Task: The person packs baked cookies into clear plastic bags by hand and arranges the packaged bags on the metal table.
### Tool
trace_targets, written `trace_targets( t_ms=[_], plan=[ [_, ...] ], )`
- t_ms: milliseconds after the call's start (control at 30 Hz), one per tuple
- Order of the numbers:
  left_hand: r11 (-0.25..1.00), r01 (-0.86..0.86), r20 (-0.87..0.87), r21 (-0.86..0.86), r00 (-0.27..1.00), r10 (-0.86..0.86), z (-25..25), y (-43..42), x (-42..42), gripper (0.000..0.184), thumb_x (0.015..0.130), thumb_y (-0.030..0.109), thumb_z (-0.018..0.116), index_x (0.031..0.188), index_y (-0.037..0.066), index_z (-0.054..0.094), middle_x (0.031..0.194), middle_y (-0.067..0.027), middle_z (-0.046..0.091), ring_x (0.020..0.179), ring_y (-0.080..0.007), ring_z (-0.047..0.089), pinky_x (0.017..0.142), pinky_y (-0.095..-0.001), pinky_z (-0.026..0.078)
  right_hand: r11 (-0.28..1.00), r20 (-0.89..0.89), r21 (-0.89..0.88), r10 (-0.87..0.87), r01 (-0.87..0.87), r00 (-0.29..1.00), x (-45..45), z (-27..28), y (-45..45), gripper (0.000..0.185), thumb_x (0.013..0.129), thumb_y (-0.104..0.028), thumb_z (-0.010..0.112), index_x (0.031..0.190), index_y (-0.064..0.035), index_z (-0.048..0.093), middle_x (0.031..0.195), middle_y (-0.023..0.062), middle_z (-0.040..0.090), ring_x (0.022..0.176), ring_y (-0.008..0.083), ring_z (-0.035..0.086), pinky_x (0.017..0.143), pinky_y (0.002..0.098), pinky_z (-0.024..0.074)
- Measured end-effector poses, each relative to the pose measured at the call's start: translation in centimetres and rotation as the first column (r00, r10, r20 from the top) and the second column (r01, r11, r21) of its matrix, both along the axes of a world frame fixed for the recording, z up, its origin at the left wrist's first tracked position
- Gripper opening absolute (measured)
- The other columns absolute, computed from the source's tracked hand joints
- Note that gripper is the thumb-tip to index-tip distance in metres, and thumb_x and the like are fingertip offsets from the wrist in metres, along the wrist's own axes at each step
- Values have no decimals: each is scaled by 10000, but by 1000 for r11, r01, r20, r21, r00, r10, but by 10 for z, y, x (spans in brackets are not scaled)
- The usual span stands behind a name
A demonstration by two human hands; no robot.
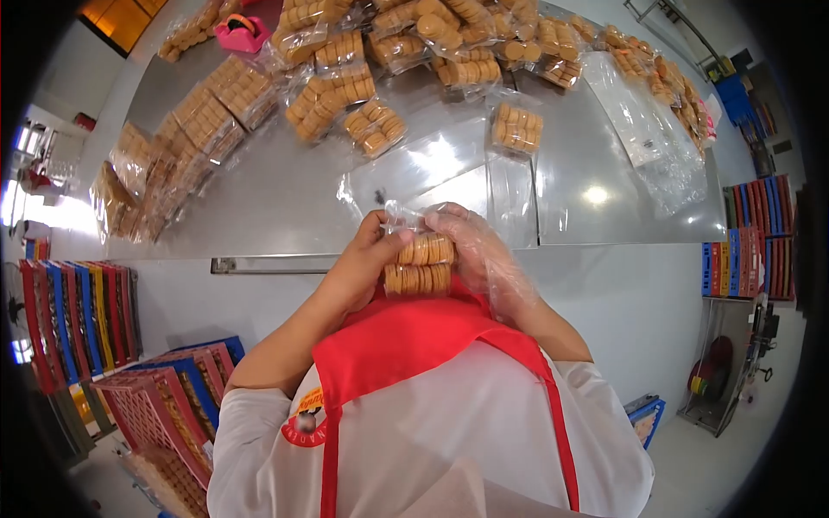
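Observation:
Close to my red apron, both hands grip a clear plastic bag of round golden cookies, stacked on edge in two rows. My left hand, bare, pinches the bag's upper left side between thumb and fingers. Covered by a thin clear glove, my right hand closes on the upper right of the bag. Bunched plastic shows between the fingertips at the top; whether it is sealed I cannot tell. Beyond the hands, one filled cookie packet lies on the steel table.
Many filled cookie packets are heaped at the back. More packets stand in a row at left. A pink tape dispenser sits at the back left. Clear plastic bags lie at right. Stacked crates stand at lower left.

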State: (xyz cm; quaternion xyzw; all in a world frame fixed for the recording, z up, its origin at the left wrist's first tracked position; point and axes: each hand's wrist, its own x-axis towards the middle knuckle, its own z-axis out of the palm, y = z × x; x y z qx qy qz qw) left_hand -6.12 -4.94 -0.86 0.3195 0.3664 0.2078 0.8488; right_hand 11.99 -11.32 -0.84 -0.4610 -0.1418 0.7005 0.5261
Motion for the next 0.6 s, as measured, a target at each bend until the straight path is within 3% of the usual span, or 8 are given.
trace_targets(
  t_ms=[67,133,233,267,333,467,533,600],
  plan=[
    [982,-105,5,-159,994,107,5,0,-1,330,938,22,581,1250,13,475,1136,-123,592,1052,-232,626,888,-372,551,1000,6,-30,7,-7,1000,-6,3,0,253,948,-212,655,1099,-23,584,1040,88,640,969,179,626,853,335,533],
    [982,-140,4,-127,990,142,-13,-2,-7,215,934,8,568,1144,9,524,1073,-116,614,991,-225,640,864,-366,554,998,10,-66,7,-6,1000,-10,11,-2,203,949,-174,671,1065,-29,590,1033,101,659,961,187,640,865,332,538],
    [983,-161,17,-91,986,163,-21,-7,-13,73,926,8,581,995,15,556,982,-93,620,921,-176,624,806,-330,532,995,248,54,69,-85,966,-11,-2,-7,131,961,-152,656,985,-28,624,998,86,679,957,154,624,870,308,523],
    [983,-164,21,-79,986,166,-20,-10,-15,40,923,12,591,946,19,560,953,-84,617,902,-154,612,783,-314,520,996,249,29,74,-83,966,-11,-2,-9,126,963,-150,653,974,-26,633,995,82,683,960,148,620,879,306,516],
    [979,-182,47,-93,981,187,-15,-14,-14,31,921,-2,587,941,15,572,957,-80,621,902,-152,611,791,-310,516,997,253,-16,81,-80,964,-12,4,-9,124,968,-146,648,952,-23,650,988,73,691,967,136,612,896,300,504],
    [987,-111,27,-118,993,115,-5,-14,-19,83,924,-5,587,1004,6,604,969,-71,627,902,-152,609,823,-307,512,981,308,74,150,-180,940,-4,2,-16,114,965,-113,634,1005,-11,665,1010,69,682,978,133,602,908,291,491],
    [994,-68,3,-86,998,68,-6,-15,-21,134,924,-10,574,1049,17,612,1006,-66,628,935,-166,621,826,-312,528,979,328,33,181,-203,927,-3,8,-21,113,960,-93,627,1018,-6,673,1023,69,677,988,135,595,906,290,488],
    [1000,-10,-3,21,1000,10,-12,-13,-25,170,921,-13,569,1079,19,624,1061,-59,620,981,-172,619,827,-308,534,977,269,120,137,-174,953,-5,9,-25,113,955,-80,623,1024,-9,679,1050,81,675,999,142,592,908,296,488]
  ],
)
